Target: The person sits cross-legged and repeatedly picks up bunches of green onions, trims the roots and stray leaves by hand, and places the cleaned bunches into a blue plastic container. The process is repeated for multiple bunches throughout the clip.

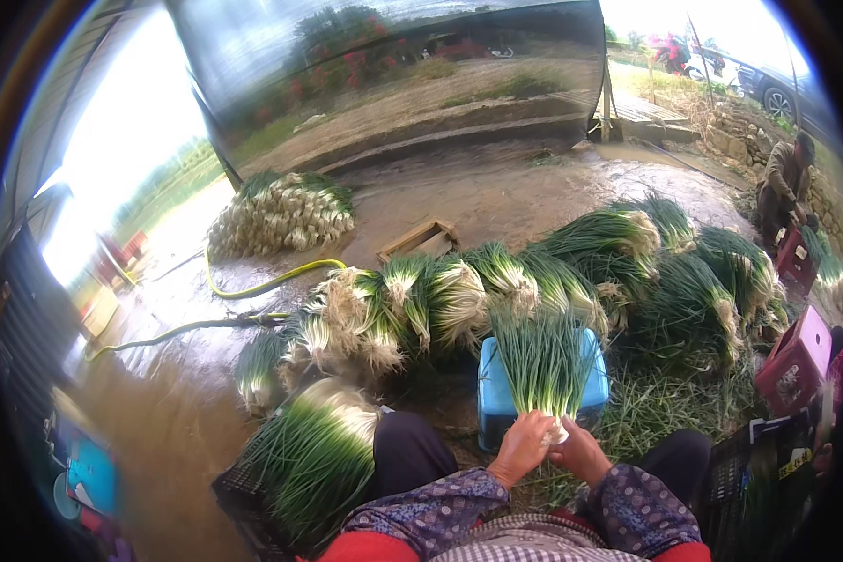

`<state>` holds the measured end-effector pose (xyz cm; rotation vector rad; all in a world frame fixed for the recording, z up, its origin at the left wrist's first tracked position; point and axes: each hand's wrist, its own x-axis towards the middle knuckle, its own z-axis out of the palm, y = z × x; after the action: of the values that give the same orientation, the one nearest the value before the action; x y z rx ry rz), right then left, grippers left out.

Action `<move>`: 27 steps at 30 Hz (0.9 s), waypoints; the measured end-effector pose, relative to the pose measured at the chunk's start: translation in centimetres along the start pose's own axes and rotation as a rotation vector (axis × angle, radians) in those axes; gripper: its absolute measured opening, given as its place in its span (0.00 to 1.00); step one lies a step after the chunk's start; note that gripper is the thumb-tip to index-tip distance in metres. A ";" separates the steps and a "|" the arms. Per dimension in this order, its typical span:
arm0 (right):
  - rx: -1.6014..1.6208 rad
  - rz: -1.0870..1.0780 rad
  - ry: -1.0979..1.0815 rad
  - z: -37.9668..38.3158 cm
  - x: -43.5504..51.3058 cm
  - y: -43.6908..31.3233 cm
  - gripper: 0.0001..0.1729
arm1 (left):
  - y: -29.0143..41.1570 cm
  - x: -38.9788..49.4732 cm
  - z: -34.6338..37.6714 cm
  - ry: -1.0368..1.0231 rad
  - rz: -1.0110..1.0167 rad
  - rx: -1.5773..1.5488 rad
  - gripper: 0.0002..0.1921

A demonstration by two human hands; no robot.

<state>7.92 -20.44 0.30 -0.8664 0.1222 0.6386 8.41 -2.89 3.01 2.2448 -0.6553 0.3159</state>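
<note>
Both hands hold one bunch of green onions (544, 365) by its white root ends, the green leaves pointing away from me over a blue plastic stool (495, 393). My left hand (523, 446) grips the left side of the white ends. Close beside it, my right hand (582, 449) grips the right side. By my left knee, a large heap of green onions (316, 449) rests in a black plastic crate (242, 516). Beyond the stool lies a row of bunches with pale, hairy roots (460, 298).
A yellow-green hose (274, 281) and a wooden frame (418, 239) lie on the wet ground. A large pile of onions (281, 214) stands farther left. Another person (783, 179) bends over a red crate (795, 260) at right, near a pink crate (794, 362). Leaf scraps cover ground nearby.
</note>
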 end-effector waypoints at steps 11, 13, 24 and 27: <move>-0.996 -0.621 -0.111 2.6 -1.5 0.2 0.24 | -2.1 -5.4 -1.4 0.258 -0.724 -0.931 0.16; -0.656 -0.378 -0.012 4.6 -2.5 -0.8 0.25 | -2.3 -4.4 -1.9 0.209 -0.944 -0.998 0.15; -0.331 0.028 0.138 2.9 -2.1 3.0 0.23 | -2.1 -4.8 2.4 -0.048 -1.108 -1.572 0.16; -0.354 -0.001 0.282 3.4 -3.3 2.8 0.27 | -2.9 -5.6 3.1 -0.042 -1.065 -1.582 0.15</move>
<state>3.18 -18.19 1.79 -1.2971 0.2687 0.5419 5.37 -1.50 -3.19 0.7752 0.3381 -0.6103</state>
